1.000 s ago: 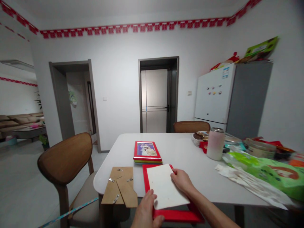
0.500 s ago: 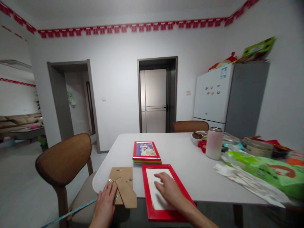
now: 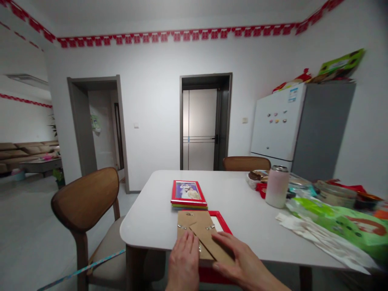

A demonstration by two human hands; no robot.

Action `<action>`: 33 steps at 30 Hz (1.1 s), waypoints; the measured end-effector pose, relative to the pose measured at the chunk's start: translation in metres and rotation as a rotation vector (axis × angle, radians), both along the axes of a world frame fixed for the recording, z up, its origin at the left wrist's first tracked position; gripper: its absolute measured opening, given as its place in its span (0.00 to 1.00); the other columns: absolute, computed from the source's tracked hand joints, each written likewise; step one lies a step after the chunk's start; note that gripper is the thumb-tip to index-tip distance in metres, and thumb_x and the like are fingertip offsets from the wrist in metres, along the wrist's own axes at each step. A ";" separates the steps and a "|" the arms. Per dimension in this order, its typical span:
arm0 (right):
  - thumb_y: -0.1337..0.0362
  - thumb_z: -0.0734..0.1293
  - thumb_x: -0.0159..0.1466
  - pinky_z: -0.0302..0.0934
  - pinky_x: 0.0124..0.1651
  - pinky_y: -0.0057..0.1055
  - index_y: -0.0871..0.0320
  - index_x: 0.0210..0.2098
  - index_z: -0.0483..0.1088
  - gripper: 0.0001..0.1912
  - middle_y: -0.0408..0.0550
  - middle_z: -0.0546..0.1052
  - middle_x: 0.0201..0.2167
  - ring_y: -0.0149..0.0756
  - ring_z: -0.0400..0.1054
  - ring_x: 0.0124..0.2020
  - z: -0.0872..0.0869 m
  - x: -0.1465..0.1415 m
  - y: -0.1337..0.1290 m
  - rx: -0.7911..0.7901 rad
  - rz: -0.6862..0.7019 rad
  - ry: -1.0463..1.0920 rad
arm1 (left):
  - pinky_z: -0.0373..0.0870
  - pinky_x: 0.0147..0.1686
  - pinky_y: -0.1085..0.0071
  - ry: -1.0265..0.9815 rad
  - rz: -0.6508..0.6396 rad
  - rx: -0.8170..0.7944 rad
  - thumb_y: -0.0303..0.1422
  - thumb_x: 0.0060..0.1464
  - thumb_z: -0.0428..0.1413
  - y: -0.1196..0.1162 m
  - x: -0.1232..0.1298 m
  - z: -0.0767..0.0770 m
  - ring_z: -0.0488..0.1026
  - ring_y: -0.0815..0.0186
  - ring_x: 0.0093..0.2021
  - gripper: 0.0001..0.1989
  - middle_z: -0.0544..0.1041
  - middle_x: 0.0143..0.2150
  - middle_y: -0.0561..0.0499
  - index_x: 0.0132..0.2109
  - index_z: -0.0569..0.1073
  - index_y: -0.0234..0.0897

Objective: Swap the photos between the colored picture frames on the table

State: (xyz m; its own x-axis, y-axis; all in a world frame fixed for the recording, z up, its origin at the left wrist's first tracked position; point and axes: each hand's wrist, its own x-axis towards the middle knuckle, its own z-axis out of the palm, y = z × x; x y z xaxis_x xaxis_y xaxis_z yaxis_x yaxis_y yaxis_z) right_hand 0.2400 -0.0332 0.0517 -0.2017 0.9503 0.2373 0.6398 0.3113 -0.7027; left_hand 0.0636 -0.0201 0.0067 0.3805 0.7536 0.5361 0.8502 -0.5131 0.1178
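Note:
A brown picture frame backing board (image 3: 195,220) with metal clips and a folded stand flap lies over the red picture frame (image 3: 222,221) at the near table edge. My left hand (image 3: 184,258) grips the board's near left part, fingers together across its surface. At the board's right side, my right hand (image 3: 239,258) holds the edge near the stand flap, thumb apart from the fingers. Part of the white sheet inside the red frame shows at the right, while the board and my hands hide the rest. Just beyond sits a stack of picture frames (image 3: 189,192), a photo in the top red one.
On the right of the white table (image 3: 232,188) stand a pink tumbler (image 3: 277,186), white gloves (image 3: 321,238), a green bag (image 3: 348,222) and a plastic container (image 3: 336,195). A wooden chair (image 3: 86,202) is at the left, another chair (image 3: 247,163) behind the table.
My left hand has carried the backing board rightward from beside the red frame to over it. My right hand has moved from the white sheet onto the board's right edge.

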 end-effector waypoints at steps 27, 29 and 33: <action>0.66 0.52 0.57 0.53 0.45 0.29 0.59 0.32 0.71 0.17 0.52 0.67 0.37 0.35 0.61 0.39 -0.042 0.030 0.065 0.151 -0.127 -0.423 | 0.43 0.57 0.59 -0.127 -0.178 -0.441 0.36 0.42 0.56 0.000 0.002 -0.009 0.57 0.60 0.55 0.27 0.63 0.54 0.44 0.51 0.62 0.34; 0.68 0.52 0.56 0.53 0.44 0.28 0.60 0.30 0.71 0.16 0.52 0.67 0.36 0.34 0.62 0.38 -0.042 0.029 0.065 0.146 -0.118 -0.419 | 0.44 0.57 0.59 -0.135 -0.167 -0.427 0.36 0.42 0.57 0.000 0.002 -0.009 0.58 0.60 0.54 0.29 0.64 0.53 0.44 0.52 0.61 0.33; 0.68 0.52 0.56 0.53 0.43 0.27 0.61 0.30 0.71 0.16 0.52 0.68 0.35 0.34 0.62 0.37 -0.045 0.029 0.066 0.146 -0.148 -0.431 | 0.45 0.57 0.60 -0.141 -0.159 -0.427 0.37 0.42 0.57 0.000 0.001 -0.008 0.58 0.60 0.54 0.29 0.65 0.53 0.43 0.52 0.61 0.33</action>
